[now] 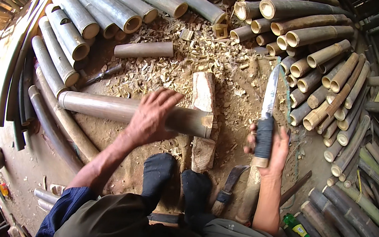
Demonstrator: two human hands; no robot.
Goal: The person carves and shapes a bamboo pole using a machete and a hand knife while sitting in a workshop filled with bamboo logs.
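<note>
A long brown bamboo tube lies crosswise before me. Its right end rests across a pale chopped wood block. My left hand is over the tube, fingers spread, the thumb on the near side; I cannot tell how firmly it touches. To the right, my right hand is closed around the black-wrapped handle of a big knife, whose blade points up and away from me. A second blade with a dark wrapped grip lies on the ground between my right foot and right forearm.
Bamboo tubes are piled at the far left, far right and lower right. Wood chips cover the ground beyond the block. A short bamboo piece lies among them. A green bottle sits on the right-hand tubes.
</note>
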